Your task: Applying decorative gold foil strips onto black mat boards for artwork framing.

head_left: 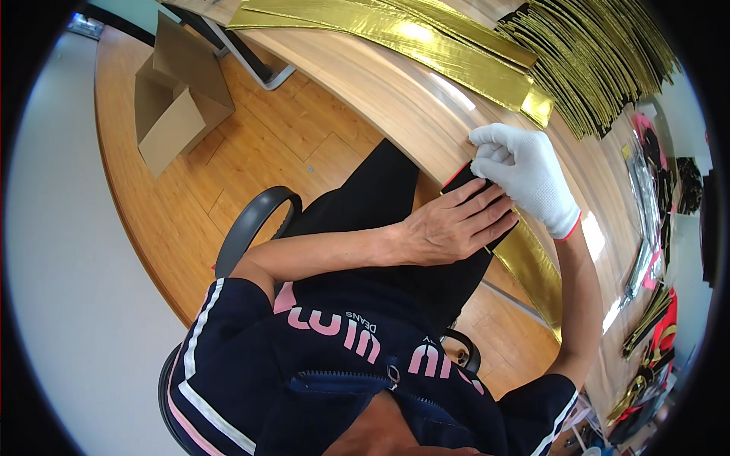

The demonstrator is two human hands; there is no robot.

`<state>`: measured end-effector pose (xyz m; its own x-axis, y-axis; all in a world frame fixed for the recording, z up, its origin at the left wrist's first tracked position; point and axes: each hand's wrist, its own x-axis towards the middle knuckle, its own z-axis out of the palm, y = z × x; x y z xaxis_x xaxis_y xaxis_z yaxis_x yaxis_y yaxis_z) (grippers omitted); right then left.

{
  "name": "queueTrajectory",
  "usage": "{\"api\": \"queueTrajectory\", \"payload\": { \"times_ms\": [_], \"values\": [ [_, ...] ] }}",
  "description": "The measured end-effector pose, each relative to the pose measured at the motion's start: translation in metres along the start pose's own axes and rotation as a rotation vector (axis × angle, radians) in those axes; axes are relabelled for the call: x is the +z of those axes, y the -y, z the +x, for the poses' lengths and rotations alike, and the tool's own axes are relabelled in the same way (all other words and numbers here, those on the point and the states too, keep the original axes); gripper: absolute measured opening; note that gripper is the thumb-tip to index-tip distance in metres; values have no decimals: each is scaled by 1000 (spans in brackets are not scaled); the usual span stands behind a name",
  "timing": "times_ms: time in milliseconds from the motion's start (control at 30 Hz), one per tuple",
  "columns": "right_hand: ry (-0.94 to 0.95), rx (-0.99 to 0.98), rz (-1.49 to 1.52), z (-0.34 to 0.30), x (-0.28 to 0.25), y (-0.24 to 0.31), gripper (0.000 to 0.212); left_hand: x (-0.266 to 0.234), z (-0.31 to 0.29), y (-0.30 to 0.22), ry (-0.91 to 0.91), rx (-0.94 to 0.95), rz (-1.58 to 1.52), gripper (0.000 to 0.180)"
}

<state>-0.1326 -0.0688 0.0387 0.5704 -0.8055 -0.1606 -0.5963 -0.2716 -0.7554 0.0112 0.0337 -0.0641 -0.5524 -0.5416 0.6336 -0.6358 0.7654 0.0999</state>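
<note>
My left hand (456, 224) is bare and lies flat, fingers together, on a flat black piece with a red edge (458, 176) at the edge of the wooden table (395, 91). My right hand (525, 171), in a white glove, pinches the far end of the same black piece with its fingertips. A shiny gold strip (532, 266) runs from under the black piece along the table edge. Most of the black piece is hidden under my hands.
Long gold foil strips (395, 30) lie across the table's far side, next to a fanned stack of black and gold pieces (593, 61). An open cardboard box (179, 95) stands on the wooden floor. A black chair armrest (255, 220) is beside my left elbow.
</note>
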Motion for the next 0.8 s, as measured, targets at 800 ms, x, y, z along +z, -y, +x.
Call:
{"api": "queueTrajectory", "payload": {
  "times_ms": [800],
  "values": [
    [151, -27, -212, 28, -20, -4, 33, -19, 26, -2, 200, 145, 182, 52]
  ]
}}
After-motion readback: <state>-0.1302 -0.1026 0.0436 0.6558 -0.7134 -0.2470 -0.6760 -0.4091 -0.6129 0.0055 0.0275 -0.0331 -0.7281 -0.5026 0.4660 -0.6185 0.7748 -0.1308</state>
